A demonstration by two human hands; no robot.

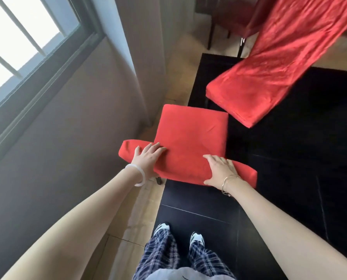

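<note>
Dead centre, the red chair cover (190,136) sits stretched over a chair. Its top edge runs long from nine o'clock to four o'clock, and the seat points off to twelve. Both hands lie flat on that edge with fingers straight, the left hand (148,158) near nine o'clock, the right hand (219,170) toward four. A second red chair (249,93) stands at one o'clock on the dark floor (289,178).
</note>
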